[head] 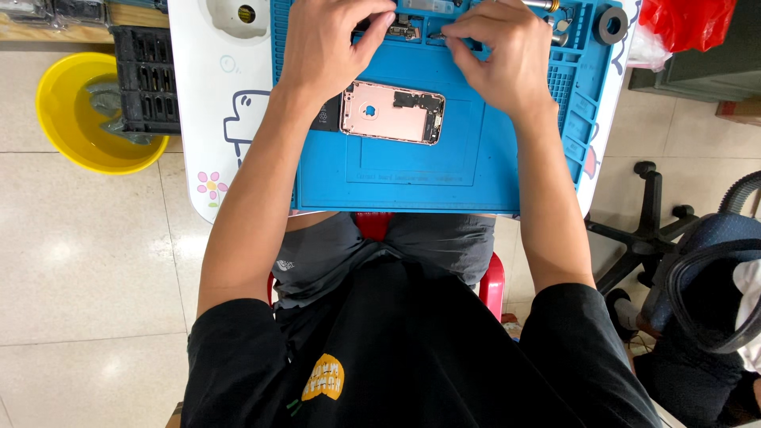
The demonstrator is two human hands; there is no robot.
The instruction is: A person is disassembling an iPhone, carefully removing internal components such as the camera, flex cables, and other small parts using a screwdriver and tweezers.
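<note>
An opened pink phone shell (391, 112) lies on a blue repair mat (412, 174), its inner parts facing up. Both hands are beyond it at the mat's far compartments. My left hand (329, 43) pinches a small dark metal part (404, 30) with its fingertips. My right hand (495, 51) has its fingers bent onto another small part (437, 35) right beside it. What exactly lies between the fingertips is too small to tell.
The mat sits on a white table (214, 95) with cartoon drawings. A yellow basin (67, 119) and a black crate (147, 79) stand on the floor at left. At right are a red bag (686, 22), a black ring (612, 24) and an office chair (697, 254).
</note>
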